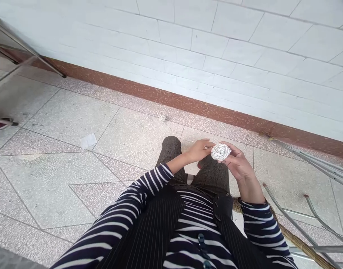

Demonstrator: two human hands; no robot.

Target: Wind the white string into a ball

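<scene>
While the right hand (240, 164) curls half-closed around a white, dark-flecked ball of twisted strands (221, 151), the loosely bent left hand (199, 150) meets its edge, any pinch hidden from me; this looks like winding, the next turn needing steady support.

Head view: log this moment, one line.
left hand: at wound ball; right hand: holding wound ball; floor: white sheet, small pale object

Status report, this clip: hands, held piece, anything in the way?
Right hand holds round white-and-black cord-like bundle; left hand at its side. Small whitish ball on speckled hard floor, away from hands. Nothing visibly blocking.
</scene>
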